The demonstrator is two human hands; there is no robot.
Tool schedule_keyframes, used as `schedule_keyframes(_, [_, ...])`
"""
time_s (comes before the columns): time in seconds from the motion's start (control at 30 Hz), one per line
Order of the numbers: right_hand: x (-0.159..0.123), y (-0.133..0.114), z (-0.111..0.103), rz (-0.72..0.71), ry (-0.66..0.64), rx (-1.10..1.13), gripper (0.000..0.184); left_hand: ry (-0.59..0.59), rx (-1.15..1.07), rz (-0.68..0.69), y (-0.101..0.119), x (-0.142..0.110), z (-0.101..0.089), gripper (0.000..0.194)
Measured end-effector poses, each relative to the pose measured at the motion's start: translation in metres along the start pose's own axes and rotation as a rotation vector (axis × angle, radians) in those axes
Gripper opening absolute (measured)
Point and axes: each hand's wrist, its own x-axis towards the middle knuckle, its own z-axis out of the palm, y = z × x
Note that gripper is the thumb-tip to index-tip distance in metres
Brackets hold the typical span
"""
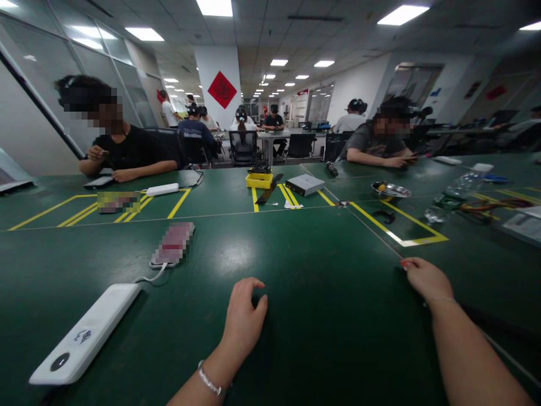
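Observation:
My left hand [247, 310] rests on the green table [321, 316], its fingers bent and the thumb held apart, with nothing between them. To its left lie a white power bank [91, 332] and a phone [173, 245], joined by a short white cable [150, 278]. My right hand [429, 280] is closed at the right, fingertips together over a seam in the tabletop. A small reddish spot shows at those fingertips; what they pinch, if anything, is too small to make out.
Farther back stand a yellow tray [259, 180], a grey box [305, 185] and a metal bowl [391, 190]. A plastic bottle [456, 194] lies at the right near bundled wires [494, 207]. Yellow tape [422, 242] marks the table. Two people sit across.

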Motion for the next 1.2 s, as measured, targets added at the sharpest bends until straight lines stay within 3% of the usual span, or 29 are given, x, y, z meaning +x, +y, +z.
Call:
schedule_keyframes(0.27, [-0.003, 0.000, 0.001, -0.021, 0.064, -0.093, 0.030, -0.055, -0.006, -0.037, -0.006, 0.002, 0.003, 0.017])
schedule_keyframes(0.4, [-0.023, -0.036, 0.006, -0.317, 0.417, -0.141, 0.036, -0.082, 0.001, -0.037, -0.008, 0.002, 0.004, 0.018])
schedule_keyframes(0.47, [-0.046, -0.068, 0.012, -0.527, 0.467, -0.096, 0.035, -0.101, 0.015, -0.028, -0.008, 0.002, 0.004, 0.020])
schedule_keyframes(0.53, [-0.078, -0.101, 0.024, -0.730, 0.326, -0.047, 0.034, -0.125, 0.041, -0.004, -0.009, 0.001, 0.006, 0.025])
schedule_keyframes(0.6, [-0.114, -0.129, 0.039, -0.929, 0.092, -0.012, 0.035, -0.159, 0.080, 0.040, -0.009, 0.000, 0.007, 0.030])
schedule_keyframes(0.67, [-0.148, -0.147, 0.055, -1.110, -0.155, 0.022, 0.039, -0.204, 0.127, 0.096, -0.009, -0.001, 0.008, 0.033])
schedule_keyframes(0.73, [-0.174, -0.155, 0.069, -1.193, -0.358, 0.062, 0.047, -0.247, 0.176, 0.143, -0.009, -0.004, 0.010, 0.036])
schedule_keyframes(0.83, [-0.191, -0.155, 0.081, -1.183, -0.543, 0.097, 0.059, -0.294, 0.249, 0.171, -0.007, -0.007, 0.011, 0.041])
schedule_keyframes(0.93, [-0.180, -0.151, 0.081, -1.175, -0.578, 0.057, 0.058, -0.314, 0.288, 0.174, -0.006, -0.008, 0.010, 0.043])
schedule_keyframes(1.0, [-0.158, -0.146, 0.074, -1.128, -0.470, -0.009, 0.053, -0.316, 0.294, 0.173, -0.004, -0.008, 0.009, 0.043])
schedule_keyframes(1.07, [-0.126, -0.135, 0.063, -0.997, -0.268, -0.094, 0.049, -0.316, 0.288, 0.170, -0.004, -0.008, 0.008, 0.043])
schedule_keyframes(1.2, [-0.057, -0.084, 0.032, -0.501, 0.131, -0.277, 0.046, -0.317, 0.270, 0.162, -0.002, -0.008, 0.007, 0.042])
